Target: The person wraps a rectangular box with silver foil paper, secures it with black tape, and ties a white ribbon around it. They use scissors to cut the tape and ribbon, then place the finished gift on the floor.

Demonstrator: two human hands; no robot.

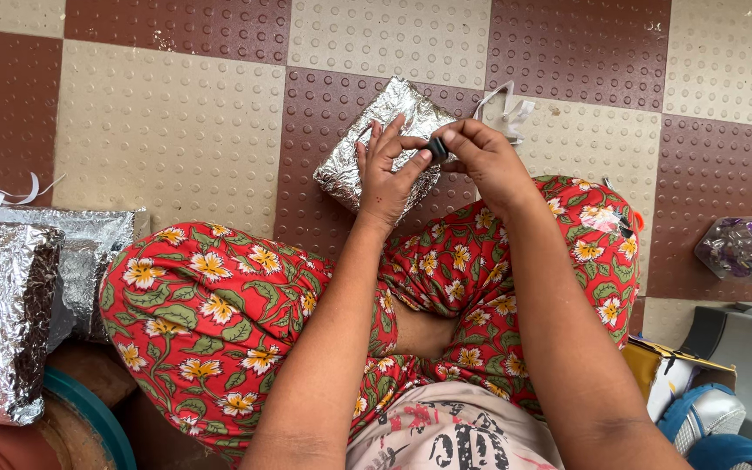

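foil packet [376, 144] under left hand [386, 178] — right hand [480, 157] just beside.

The person wore red trousers [219, 305] printed with yellow-and-white flowers and green leaves, plus a pale top [446, 435] bearing dark and red print. Both forearms were bare.

A home floor, by the look of it: big checkered brown and beige studded floor tiles [167, 130] run under everything, and the person sits right on them in red flower-print trousers [211, 305]. Well left of the grip, crinkled silver foil-wrapped blocks [10, 313] stack up over a round teal-rimmed clay-coloured lid [89, 418]. Far right of it lies a clear crumpled plastic wrapper [746, 248].
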